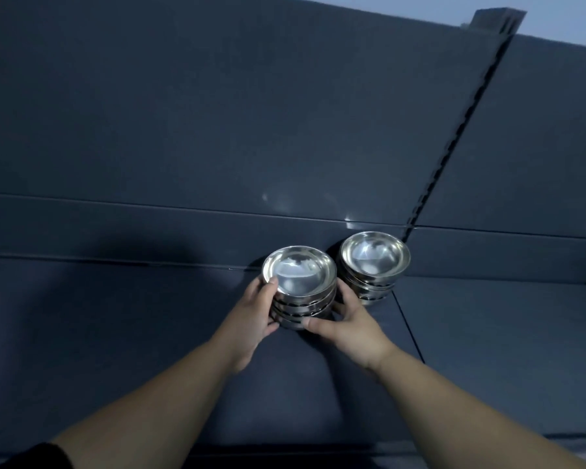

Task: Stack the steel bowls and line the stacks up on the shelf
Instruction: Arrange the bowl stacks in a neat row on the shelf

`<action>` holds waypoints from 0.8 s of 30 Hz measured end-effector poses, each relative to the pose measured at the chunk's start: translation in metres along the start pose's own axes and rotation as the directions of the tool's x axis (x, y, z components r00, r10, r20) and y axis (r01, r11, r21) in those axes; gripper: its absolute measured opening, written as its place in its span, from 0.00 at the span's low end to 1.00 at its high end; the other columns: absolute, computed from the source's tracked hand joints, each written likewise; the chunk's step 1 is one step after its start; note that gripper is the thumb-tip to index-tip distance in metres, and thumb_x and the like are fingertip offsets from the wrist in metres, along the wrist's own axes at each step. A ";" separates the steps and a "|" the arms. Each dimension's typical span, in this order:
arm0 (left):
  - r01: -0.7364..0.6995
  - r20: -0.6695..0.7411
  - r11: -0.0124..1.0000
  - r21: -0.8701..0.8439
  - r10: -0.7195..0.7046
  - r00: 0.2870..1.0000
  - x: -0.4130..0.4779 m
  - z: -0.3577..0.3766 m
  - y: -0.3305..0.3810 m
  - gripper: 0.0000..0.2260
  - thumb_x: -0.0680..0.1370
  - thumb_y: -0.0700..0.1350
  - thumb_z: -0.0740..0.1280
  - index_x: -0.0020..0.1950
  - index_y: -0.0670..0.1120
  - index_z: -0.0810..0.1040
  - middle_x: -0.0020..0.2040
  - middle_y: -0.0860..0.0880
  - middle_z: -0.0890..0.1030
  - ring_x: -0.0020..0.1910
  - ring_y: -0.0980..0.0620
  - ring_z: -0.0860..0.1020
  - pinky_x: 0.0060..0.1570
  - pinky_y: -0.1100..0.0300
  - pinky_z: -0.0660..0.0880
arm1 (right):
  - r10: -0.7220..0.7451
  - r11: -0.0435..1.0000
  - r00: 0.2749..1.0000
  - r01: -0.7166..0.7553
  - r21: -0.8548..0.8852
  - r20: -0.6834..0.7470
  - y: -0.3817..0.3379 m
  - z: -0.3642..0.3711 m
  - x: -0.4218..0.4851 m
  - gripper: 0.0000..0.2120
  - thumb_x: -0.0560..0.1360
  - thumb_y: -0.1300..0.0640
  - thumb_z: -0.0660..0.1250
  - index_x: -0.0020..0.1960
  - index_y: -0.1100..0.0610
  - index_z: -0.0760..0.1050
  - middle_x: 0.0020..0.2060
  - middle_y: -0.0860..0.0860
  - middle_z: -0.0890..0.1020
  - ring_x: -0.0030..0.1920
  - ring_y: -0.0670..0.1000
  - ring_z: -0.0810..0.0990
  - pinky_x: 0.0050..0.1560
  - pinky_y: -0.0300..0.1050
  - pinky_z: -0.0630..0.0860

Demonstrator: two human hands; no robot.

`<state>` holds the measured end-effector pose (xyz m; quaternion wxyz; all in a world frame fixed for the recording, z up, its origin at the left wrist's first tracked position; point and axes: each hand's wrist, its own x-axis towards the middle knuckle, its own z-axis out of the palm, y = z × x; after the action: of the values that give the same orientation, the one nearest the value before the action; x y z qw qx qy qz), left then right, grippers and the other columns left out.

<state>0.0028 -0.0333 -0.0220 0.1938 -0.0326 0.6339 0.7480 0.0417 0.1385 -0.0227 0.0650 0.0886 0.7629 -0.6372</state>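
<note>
Bowl stack (300,289) clasped by left hand (251,316), right hand (349,330), second stack (374,265) beside

The shelf (122,333) is bare to the left of the two stacks and along its front edge. The right-hand stack (374,265) stands against the back panel (217,113), below a slotted upright (454,137). Only a narrow gap, occupied by fingers (344,296), is left beside the left-hand stack (300,286). The shelf beyond the right-hand stack is unobstructed.
</note>
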 end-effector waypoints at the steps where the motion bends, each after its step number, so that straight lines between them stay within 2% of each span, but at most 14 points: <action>1: -0.005 -0.003 1.000 0.001 0.005 1.000 -0.006 0.005 -0.002 0.06 0.81 0.55 0.58 0.54 0.63 0.73 0.55 0.60 0.78 0.57 0.53 0.78 0.53 0.60 0.74 | -0.001 1.000 1.000 0.001 0.007 0.002 0.002 -0.003 -0.007 0.51 0.64 0.56 0.80 0.78 0.47 0.53 0.68 0.46 0.73 0.64 0.42 0.73 0.71 0.47 0.68; 4: -0.030 -0.006 1.000 0.006 0.030 1.000 -0.026 0.022 -0.010 0.07 0.80 0.55 0.58 0.56 0.63 0.73 0.57 0.59 0.78 0.58 0.53 0.78 0.53 0.60 0.75 | -0.003 1.000 1.000 0.003 0.029 -0.008 0.010 -0.016 -0.029 0.57 0.56 0.46 0.81 0.77 0.42 0.53 0.68 0.41 0.72 0.67 0.44 0.73 0.71 0.51 0.69; 8: -0.073 -0.005 0.997 0.037 0.073 0.997 -0.059 0.062 -0.020 0.08 0.79 0.56 0.60 0.57 0.65 0.74 0.58 0.59 0.79 0.58 0.52 0.79 0.57 0.58 0.75 | -0.032 0.994 0.999 0.035 0.099 -0.025 0.020 -0.047 -0.072 0.53 0.60 0.53 0.81 0.76 0.42 0.54 0.62 0.35 0.73 0.64 0.43 0.74 0.70 0.51 0.70; 11: -0.096 0.018 0.994 0.049 0.096 0.995 -0.088 0.106 -0.027 0.11 0.79 0.56 0.60 0.61 0.63 0.72 0.59 0.56 0.79 0.58 0.51 0.79 0.56 0.59 0.76 | -0.045 0.994 0.997 0.050 0.093 -0.060 0.027 -0.085 -0.113 0.51 0.61 0.50 0.80 0.76 0.43 0.55 0.66 0.38 0.72 0.66 0.44 0.72 0.71 0.50 0.68; 14: -0.108 0.070 0.994 0.021 0.106 0.992 -0.114 0.160 -0.042 0.09 0.79 0.55 0.61 0.59 0.64 0.71 0.59 0.57 0.78 0.59 0.50 0.79 0.53 0.60 0.77 | -0.038 0.992 0.993 0.051 0.117 -0.110 0.039 -0.133 -0.160 0.46 0.65 0.52 0.79 0.74 0.41 0.56 0.65 0.41 0.72 0.64 0.44 0.73 0.69 0.53 0.70; 16: -0.115 0.122 0.993 -0.001 0.114 0.986 -0.133 0.200 -0.054 0.10 0.80 0.54 0.61 0.61 0.62 0.71 0.58 0.57 0.78 0.60 0.50 0.78 0.49 0.62 0.76 | -0.022 0.993 0.987 0.040 0.112 -0.158 0.051 -0.168 -0.194 0.46 0.63 0.46 0.80 0.73 0.39 0.57 0.66 0.43 0.72 0.64 0.47 0.75 0.67 0.54 0.73; 18: -0.093 0.187 0.996 0.000 0.091 0.978 -0.152 0.243 -0.067 0.15 0.80 0.54 0.61 0.67 0.59 0.69 0.62 0.54 0.78 0.61 0.49 0.78 0.50 0.61 0.75 | -0.009 0.995 0.978 0.030 0.099 -0.210 0.065 -0.203 -0.228 0.49 0.57 0.38 0.79 0.72 0.37 0.58 0.66 0.44 0.74 0.63 0.49 0.77 0.65 0.56 0.74; 20: -0.073 0.245 0.997 0.009 0.068 0.967 -0.168 0.282 -0.083 0.14 0.79 0.54 0.61 0.65 0.58 0.69 0.61 0.52 0.78 0.59 0.49 0.78 0.49 0.62 0.77 | 0.005 0.994 0.966 0.023 0.108 -0.258 0.077 -0.238 -0.263 0.51 0.53 0.33 0.79 0.71 0.37 0.59 0.65 0.45 0.75 0.61 0.50 0.78 0.65 0.56 0.74; 24: -0.051 0.388 0.998 0.024 0.037 0.921 -0.195 0.357 -0.110 0.17 0.79 0.56 0.61 0.67 0.58 0.66 0.62 0.53 0.77 0.61 0.51 0.78 0.53 0.61 0.77 | 0.042 0.992 0.938 0.002 0.128 -0.344 0.101 -0.301 -0.324 0.42 0.62 0.39 0.77 0.70 0.39 0.60 0.62 0.47 0.78 0.58 0.50 0.80 0.61 0.54 0.77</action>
<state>0.2891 0.2750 0.0016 0.2988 0.1332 0.5962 0.7332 0.3838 0.4347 0.0025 -0.0692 0.2108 0.7194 -0.6582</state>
